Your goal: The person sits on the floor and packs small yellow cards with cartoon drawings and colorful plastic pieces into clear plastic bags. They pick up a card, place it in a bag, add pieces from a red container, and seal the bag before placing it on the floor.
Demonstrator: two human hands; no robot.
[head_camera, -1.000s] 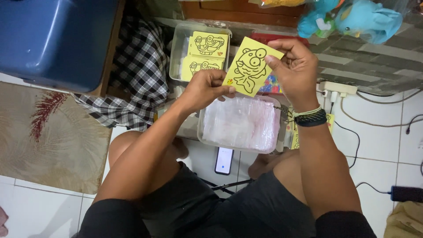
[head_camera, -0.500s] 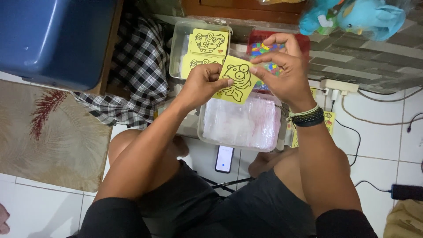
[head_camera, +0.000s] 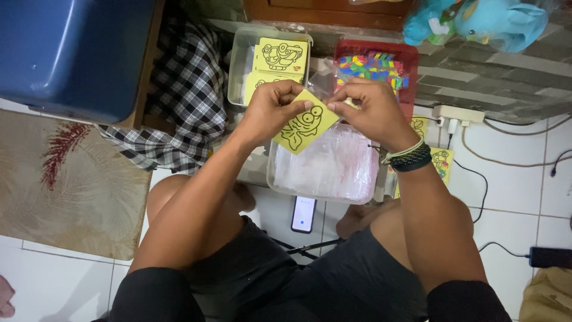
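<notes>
I hold a small yellow card (head_camera: 302, 126) with a black cartoon outline in both hands, tilted like a diamond. My left hand (head_camera: 271, 107) pinches its upper left edge. My right hand (head_camera: 366, 110) pinches its right corner with fingertips together. Below the card sits a clear plastic tub (head_camera: 328, 170) holding white plastic sleeves. Behind my left hand stands a second clear tub (head_camera: 238, 65) with more yellow cartoon cards (head_camera: 281, 55). A red tray (head_camera: 408, 56) of small multicoloured pieces lies behind my right hand.
A blue plastic bin (head_camera: 68, 50) stands at the upper left beside a checked cloth (head_camera: 185, 101). A phone (head_camera: 303, 213) lies on the tiled floor between my knees. A patterned rug (head_camera: 65, 179), cables and a power strip (head_camera: 456, 113), and blue plush toys (head_camera: 482, 21) surround me.
The yellow card has come down from in front of the red tray to just above the near clear tub, and my hands have drawn closer together on it.
</notes>
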